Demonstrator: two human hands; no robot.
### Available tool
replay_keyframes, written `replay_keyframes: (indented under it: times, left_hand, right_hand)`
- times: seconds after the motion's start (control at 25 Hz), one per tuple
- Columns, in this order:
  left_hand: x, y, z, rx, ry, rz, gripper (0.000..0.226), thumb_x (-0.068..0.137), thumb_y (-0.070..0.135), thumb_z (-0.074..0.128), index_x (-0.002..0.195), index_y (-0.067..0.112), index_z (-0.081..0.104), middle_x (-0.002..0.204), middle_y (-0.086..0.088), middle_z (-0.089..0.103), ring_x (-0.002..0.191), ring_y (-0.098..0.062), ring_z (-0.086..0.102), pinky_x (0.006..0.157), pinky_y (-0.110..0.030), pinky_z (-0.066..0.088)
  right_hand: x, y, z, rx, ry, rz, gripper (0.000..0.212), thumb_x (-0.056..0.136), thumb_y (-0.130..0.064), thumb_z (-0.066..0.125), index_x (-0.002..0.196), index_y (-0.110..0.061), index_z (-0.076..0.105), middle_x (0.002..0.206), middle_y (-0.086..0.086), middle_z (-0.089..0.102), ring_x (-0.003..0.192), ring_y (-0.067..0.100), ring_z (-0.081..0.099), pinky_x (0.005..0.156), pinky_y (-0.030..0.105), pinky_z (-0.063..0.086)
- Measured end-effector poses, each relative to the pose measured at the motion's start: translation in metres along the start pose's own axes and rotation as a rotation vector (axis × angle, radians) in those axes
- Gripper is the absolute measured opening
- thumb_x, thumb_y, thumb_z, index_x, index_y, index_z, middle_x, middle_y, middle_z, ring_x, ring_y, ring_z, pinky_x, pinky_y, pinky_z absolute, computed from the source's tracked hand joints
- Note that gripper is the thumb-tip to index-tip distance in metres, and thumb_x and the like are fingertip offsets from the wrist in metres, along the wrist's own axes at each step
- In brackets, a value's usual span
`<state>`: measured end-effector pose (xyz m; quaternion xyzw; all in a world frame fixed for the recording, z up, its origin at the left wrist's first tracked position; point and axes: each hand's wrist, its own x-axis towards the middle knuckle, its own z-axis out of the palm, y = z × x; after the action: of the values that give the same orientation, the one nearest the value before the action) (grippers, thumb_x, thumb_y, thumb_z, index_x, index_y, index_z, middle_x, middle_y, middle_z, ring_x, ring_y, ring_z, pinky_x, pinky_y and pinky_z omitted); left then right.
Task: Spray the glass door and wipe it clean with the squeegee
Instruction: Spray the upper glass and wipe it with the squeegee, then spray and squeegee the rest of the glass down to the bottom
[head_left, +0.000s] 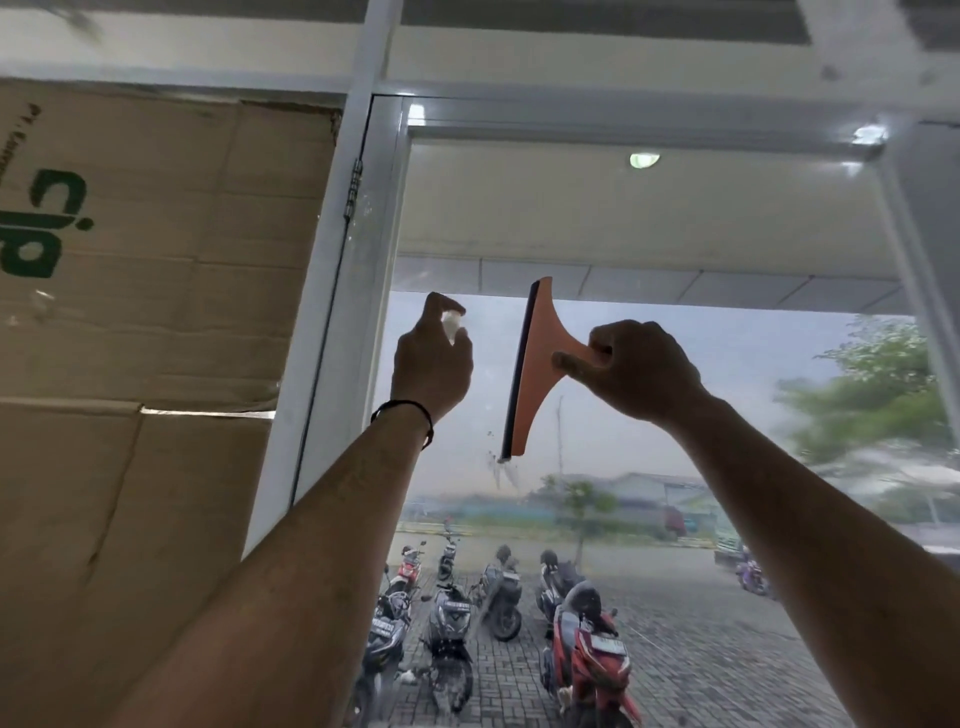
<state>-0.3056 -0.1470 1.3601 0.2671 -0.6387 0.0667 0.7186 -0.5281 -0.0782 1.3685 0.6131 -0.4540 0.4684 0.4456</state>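
Flattened cardboard (156, 312) with green lettering covered the pane to the left of the fingers, beside a white frame post (332, 291) with a hinge (354, 189). Above the fingers ran a pale soffit (623, 223) with a round lamp (644, 159). Below them, parked motorbikes (498, 613) stood on brick paving (701, 649) under a hazy sky; a tree (878, 384) stood to the right.

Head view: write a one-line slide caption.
Right hand holds an orange squeegee upright against the glass door while the left hand grips a small spray bottle.
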Motion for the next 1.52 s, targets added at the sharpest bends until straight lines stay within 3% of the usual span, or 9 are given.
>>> replay_keyframes:
  times: [0.2, 0.36, 0.52, 0.72, 0.88, 1.0, 1.28, 1.52]
  left_hand:
    - [-0.015, 0.028, 0.034, -0.058, -0.061, 0.007, 0.027, 0.102, 0.018, 0.050, 0.127, 0.028, 0.048, 0.106, -0.014, 0.069, 0.074, -0.023, 0.068, 0.062, -0.035, 0.061]
    - [-0.034, 0.039, 0.060, -0.069, -0.042, 0.010, 0.022, 0.101, 0.018, 0.050, 0.119, 0.029, 0.047, 0.095, -0.011, 0.069, 0.073, -0.025, 0.068, 0.060, -0.034, 0.058]
    - [-0.045, 0.031, 0.066, -0.047, -0.057, 0.012, 0.023, 0.101, 0.019, 0.050, 0.121, 0.031, 0.047, 0.089, -0.008, 0.067, 0.064, -0.018, 0.063, 0.050, -0.022, 0.044]
    - [-0.048, -0.004, 0.025, -0.003, -0.040, -0.067, 0.023, 0.102, 0.018, 0.049, 0.122, 0.030, 0.048, 0.096, -0.011, 0.066, 0.062, -0.014, 0.061, 0.048, -0.020, 0.044]
    - [-0.040, -0.021, -0.020, -0.018, 0.038, -0.104, 0.035, 0.099, 0.021, 0.050, 0.130, 0.034, 0.043, 0.095, -0.009, 0.064, 0.069, -0.022, 0.064, 0.060, -0.039, 0.061]
    - [-0.027, -0.040, -0.051, -0.025, 0.045, -0.146, 0.030, 0.098, 0.022, 0.050, 0.126, 0.027, 0.044, 0.104, -0.013, 0.065, 0.084, -0.032, 0.067, 0.070, -0.046, 0.062]
    - [-0.009, -0.086, -0.077, -0.054, -0.012, -0.142, 0.029, 0.101, 0.020, 0.050, 0.129, 0.026, 0.045, 0.103, -0.014, 0.064, 0.071, -0.022, 0.059, 0.055, -0.028, 0.048]
    - [-0.002, -0.102, -0.074, -0.070, -0.010, -0.089, 0.025, 0.102, 0.020, 0.051, 0.126, 0.025, 0.046, 0.090, -0.009, 0.065, 0.064, -0.016, 0.059, 0.048, -0.022, 0.043]
  right_hand:
    - [-0.003, 0.027, -0.024, -0.049, 0.007, 0.004, 0.061, 0.081, -0.064, 0.060, 0.051, -0.017, 0.038, 0.047, -0.005, 0.041, 0.048, 0.010, 0.042, 0.049, 0.027, 0.025]
    - [-0.008, 0.047, -0.036, -0.060, -0.002, 0.003, 0.060, 0.082, -0.061, 0.061, 0.051, -0.015, 0.039, 0.047, -0.003, 0.043, 0.050, 0.012, 0.045, 0.049, 0.028, 0.026]
    - [-0.009, 0.055, -0.031, -0.049, -0.037, 0.005, 0.061, 0.081, -0.062, 0.062, 0.054, -0.010, 0.043, 0.050, -0.001, 0.046, 0.051, 0.017, 0.046, 0.050, 0.028, 0.032]
    - [-0.001, 0.025, 0.000, 0.000, -0.072, -0.015, 0.062, 0.081, -0.065, 0.060, 0.056, -0.010, 0.048, 0.053, 0.000, 0.050, 0.055, 0.019, 0.051, 0.052, 0.028, 0.032]
    - [0.014, -0.022, 0.034, 0.047, -0.077, 0.019, 0.066, 0.076, -0.072, 0.061, 0.057, -0.010, 0.050, 0.051, -0.002, 0.051, 0.054, 0.013, 0.052, 0.050, 0.024, 0.028]
    - [0.029, -0.063, 0.060, 0.077, -0.099, 0.009, 0.065, 0.074, -0.074, 0.062, 0.056, -0.013, 0.051, 0.053, -0.006, 0.052, 0.054, 0.010, 0.051, 0.050, 0.023, 0.027]
    - [0.072, -0.122, 0.089, 0.050, -0.156, -0.053, 0.068, 0.068, -0.078, 0.063, 0.051, -0.014, 0.049, 0.057, -0.007, 0.051, 0.058, 0.011, 0.049, 0.053, 0.024, 0.027]
    - [0.086, -0.136, 0.100, -0.038, -0.203, -0.042, 0.064, 0.071, -0.079, 0.062, 0.070, -0.015, 0.066, 0.070, -0.004, 0.062, 0.073, 0.019, 0.060, 0.064, 0.028, 0.039]
